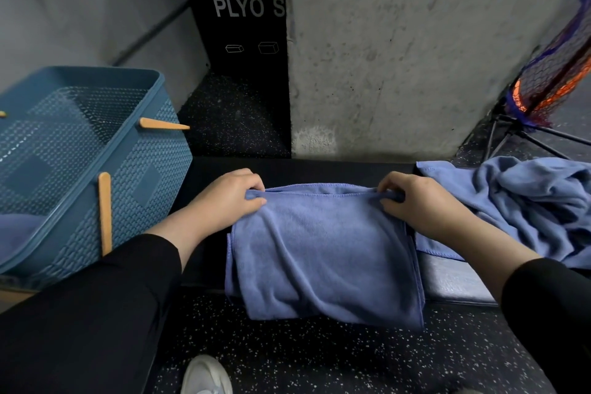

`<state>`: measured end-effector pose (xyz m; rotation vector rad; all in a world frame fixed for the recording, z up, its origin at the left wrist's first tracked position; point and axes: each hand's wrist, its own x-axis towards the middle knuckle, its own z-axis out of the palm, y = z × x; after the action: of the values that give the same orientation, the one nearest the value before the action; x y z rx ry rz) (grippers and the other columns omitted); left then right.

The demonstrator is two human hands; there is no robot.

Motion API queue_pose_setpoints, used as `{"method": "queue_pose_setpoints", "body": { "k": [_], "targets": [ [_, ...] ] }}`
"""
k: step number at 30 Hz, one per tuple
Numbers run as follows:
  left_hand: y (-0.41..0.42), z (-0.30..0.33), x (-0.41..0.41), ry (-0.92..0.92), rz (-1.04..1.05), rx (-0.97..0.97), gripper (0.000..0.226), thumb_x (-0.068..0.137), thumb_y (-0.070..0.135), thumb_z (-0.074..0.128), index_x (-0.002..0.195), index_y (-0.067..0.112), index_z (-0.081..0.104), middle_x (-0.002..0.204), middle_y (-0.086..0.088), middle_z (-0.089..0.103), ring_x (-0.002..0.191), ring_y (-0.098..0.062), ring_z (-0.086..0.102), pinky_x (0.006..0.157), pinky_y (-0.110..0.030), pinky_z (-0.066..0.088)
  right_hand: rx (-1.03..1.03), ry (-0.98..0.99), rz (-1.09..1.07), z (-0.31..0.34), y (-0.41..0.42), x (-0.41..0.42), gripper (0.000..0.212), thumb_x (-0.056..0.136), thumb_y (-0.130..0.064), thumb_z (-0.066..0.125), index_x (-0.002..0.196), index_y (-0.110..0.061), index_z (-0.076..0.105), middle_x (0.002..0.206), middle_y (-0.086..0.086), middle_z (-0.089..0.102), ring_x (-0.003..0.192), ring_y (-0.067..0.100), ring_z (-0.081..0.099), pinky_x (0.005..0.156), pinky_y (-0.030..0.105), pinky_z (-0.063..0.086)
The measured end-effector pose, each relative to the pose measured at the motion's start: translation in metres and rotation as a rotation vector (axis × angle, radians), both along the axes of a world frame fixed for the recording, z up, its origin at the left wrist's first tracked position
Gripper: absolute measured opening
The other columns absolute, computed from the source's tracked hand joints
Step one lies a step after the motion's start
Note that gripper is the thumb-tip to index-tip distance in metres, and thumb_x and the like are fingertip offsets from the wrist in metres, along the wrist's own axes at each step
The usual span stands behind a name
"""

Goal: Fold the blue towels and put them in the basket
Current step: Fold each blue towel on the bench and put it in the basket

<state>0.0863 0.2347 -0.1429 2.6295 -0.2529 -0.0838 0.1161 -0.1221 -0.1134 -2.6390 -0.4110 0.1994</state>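
Note:
A blue towel (323,253), folded over, lies across a dark bench (204,176) and hangs over its front edge. My left hand (228,198) pinches the towel's far left corner. At the far right corner, my right hand (419,201) pinches the top edge. A heap of unfolded blue towels (524,201) lies on the bench to the right, touching the folded one. On the left stands the blue woven basket (137,169) with wooden handles; a bit of blue cloth (19,227) shows inside at its bottom.
A concrete pillar (399,57) rises just behind the bench. A black plyo box (243,25) stands behind on the left. A netted rack on a metal stand (550,83) is at the far right. Speckled black floor (319,358) and a white shoe (206,376) lie below.

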Motion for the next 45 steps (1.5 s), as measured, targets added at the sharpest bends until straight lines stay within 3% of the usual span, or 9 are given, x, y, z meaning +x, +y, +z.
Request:
{"method": "queue_pose_setpoints", "body": {
  "k": [6,15,19,27,31,34,38,42,45],
  "targets": [
    [-0.008,-0.003,0.005,-0.075,-0.047,0.065,0.007,0.089,0.024,0.071,0.093,0.02,0.076,0.093,0.014,0.062,0.095,-0.011,0.056,0.092,-0.039,0.047,-0.027,-0.071,0.044,-0.006,-0.002,0.004,0.008,0.081,-0.017,0.071,0.089,-0.018,0.07,0.088,-0.004,0.063,0.08,0.018,0.062,0.076,0.032,0.05],
    [-0.003,0.008,0.003,-0.098,0.179,-0.145,0.008,0.09,0.024,0.073,0.095,0.023,0.079,0.093,0.012,0.066,0.093,-0.004,0.062,0.087,-0.025,0.047,0.045,-0.143,-0.058,0.006,-0.005,0.002,0.005,0.085,-0.014,0.07,0.089,-0.017,0.07,0.085,-0.006,0.062,0.074,0.011,0.055,0.063,0.014,0.035],
    [0.001,0.022,-0.007,-0.093,0.174,-0.062,0.013,0.092,0.025,0.071,0.102,0.02,0.079,0.095,0.01,0.065,0.096,-0.011,0.062,0.09,-0.03,0.048,0.107,-0.183,-0.053,0.021,-0.006,-0.007,0.005,0.086,-0.012,0.072,0.09,-0.014,0.072,0.084,-0.006,0.062,0.078,0.014,0.058,0.07,0.023,0.04],
    [-0.014,0.091,-0.035,-0.258,0.205,-0.211,0.012,0.092,0.012,0.07,0.101,0.013,0.079,0.094,0.005,0.067,0.092,-0.008,0.062,0.078,-0.002,0.037,0.261,-0.254,-0.135,0.065,-0.009,-0.038,0.003,0.088,-0.016,0.069,0.088,-0.019,0.071,0.089,-0.002,0.069,0.081,0.017,0.065,0.074,0.024,0.042],
    [-0.018,0.118,-0.056,-0.303,0.23,-0.182,0.011,0.094,0.017,0.068,0.099,0.018,0.077,0.092,0.008,0.066,0.089,-0.005,0.059,0.076,-0.003,0.034,0.348,-0.304,-0.214,0.09,-0.011,-0.052,0.012,0.089,-0.018,0.07,0.083,-0.028,0.066,0.08,-0.013,0.066,0.074,0.007,0.063,0.068,0.015,0.041],
    [-0.014,0.134,-0.068,-0.333,0.212,-0.091,0.009,0.093,0.017,0.069,0.099,0.021,0.074,0.092,0.003,0.066,0.09,-0.013,0.059,0.081,-0.018,0.04,0.372,-0.339,-0.222,0.105,-0.009,-0.061,0.004,0.09,-0.017,0.069,0.087,-0.021,0.068,0.084,-0.007,0.068,0.079,0.015,0.065,0.074,0.024,0.045],
    [-0.013,0.151,-0.079,-0.345,0.264,-0.04,0.031,0.096,0.019,0.065,0.127,0.021,0.065,0.089,0.005,0.06,0.087,-0.014,0.054,0.079,-0.026,0.036,0.418,-0.416,-0.211,0.124,-0.005,-0.079,0.006,0.092,-0.016,0.066,0.094,-0.021,0.068,0.086,-0.01,0.066,0.079,0.008,0.059,0.074,0.019,0.044],
    [-0.023,0.17,-0.091,-0.545,0.337,-0.205,0.013,0.1,0.018,0.058,0.093,0.014,0.067,0.09,-0.004,0.059,0.085,-0.014,0.052,0.072,-0.021,0.034,0.396,-0.513,-0.216,0.149,-0.005,-0.084,0.026,0.095,-0.019,0.064,0.12,-0.017,0.069,0.104,-0.004,0.069,0.095,0.012,0.062,0.082,0.017,0.038],
    [-0.031,0.172,-0.104,-0.447,0.408,-0.453,0.02,0.103,0.027,0.054,0.084,0.021,0.059,0.076,0.0,0.054,0.07,-0.008,0.045,0.067,-0.027,0.038,0.32,-0.454,-0.23,0.157,-0.011,-0.084,0.018,0.099,-0.025,0.057,0.106,-0.012,0.068,0.092,0.003,0.07,0.083,0.023,0.06,0.07,0.025,0.033]
  ]
}}
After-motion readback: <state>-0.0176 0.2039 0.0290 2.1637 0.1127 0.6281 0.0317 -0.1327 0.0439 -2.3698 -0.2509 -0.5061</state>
